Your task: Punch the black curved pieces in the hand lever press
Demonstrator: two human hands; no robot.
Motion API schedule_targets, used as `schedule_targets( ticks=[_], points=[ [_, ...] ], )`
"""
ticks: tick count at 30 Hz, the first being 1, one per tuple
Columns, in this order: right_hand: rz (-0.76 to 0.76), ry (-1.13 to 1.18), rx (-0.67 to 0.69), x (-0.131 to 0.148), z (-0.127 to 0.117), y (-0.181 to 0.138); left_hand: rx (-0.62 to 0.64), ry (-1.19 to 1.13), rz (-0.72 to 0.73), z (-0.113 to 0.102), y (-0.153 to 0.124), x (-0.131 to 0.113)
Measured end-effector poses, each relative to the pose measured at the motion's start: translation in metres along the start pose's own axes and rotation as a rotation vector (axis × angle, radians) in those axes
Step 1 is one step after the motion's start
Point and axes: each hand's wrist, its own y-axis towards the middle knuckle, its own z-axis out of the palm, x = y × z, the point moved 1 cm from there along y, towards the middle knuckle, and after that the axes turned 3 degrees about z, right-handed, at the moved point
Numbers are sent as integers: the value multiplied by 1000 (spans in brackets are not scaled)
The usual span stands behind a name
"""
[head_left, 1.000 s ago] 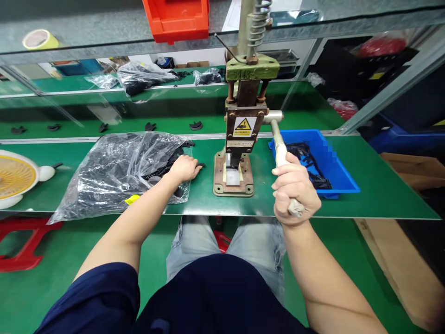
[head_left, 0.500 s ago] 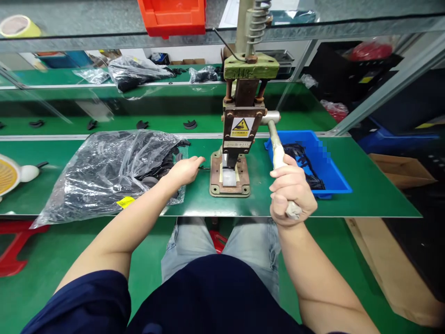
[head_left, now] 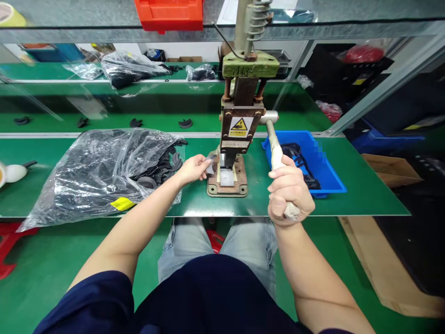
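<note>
My left hand (head_left: pixel 193 169) pinches a curved dark piece (head_left: pixel 210 164) beside the left edge of the press base (head_left: pixel 227 189). The piece looks like the curved black parts in the clear plastic bag (head_left: pixel 93 171) to the left. Wrapped around the press's lever handle (head_left: pixel 277 153) is my right hand (head_left: pixel 291 192), fingers closed over its light-coloured covering. The hand press (head_left: pixel 239 116) stands upright on the bench, its dark ram low over a pale block (head_left: pixel 227 177). A yellow warning label (head_left: pixel 240 127) is on its front.
A blue bin (head_left: pixel 333 178) with dark parts stands right of the press. Single curved black parts (head_left: pixel 185 124) lie in a row behind. A red-orange bin (head_left: pixel 169 14) sits on the metal shelf above. A cardboard box (head_left: pixel 391 169) is at the right.
My left hand has moved right from beside the bag to the press base, turning the curved piece so its face shows. My right hand stays on the lever. The view has shifted slightly.
</note>
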Motion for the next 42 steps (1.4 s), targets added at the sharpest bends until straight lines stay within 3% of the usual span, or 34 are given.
schedule_targets(
  ticks=[4, 9, 25, 34, 42],
  points=[
    [15, -18, 8, -1, -1, 0, 96, -99, -45, 23, 1, -23],
    [-5, -28, 26, -1, -2, -1, 117, -45, -126, 39, 10, -30],
    [3, -1, 8, 0, -1, -2, 182, 34, -345, 38, 25, -41],
    [-21, -10, 50, -2, -4, 0, 185, 76, -262, 41, 20, -54],
    [-17, -14, 10, -4, -1, -3, 213, 27, -324, 42, 26, -54]
  ],
)
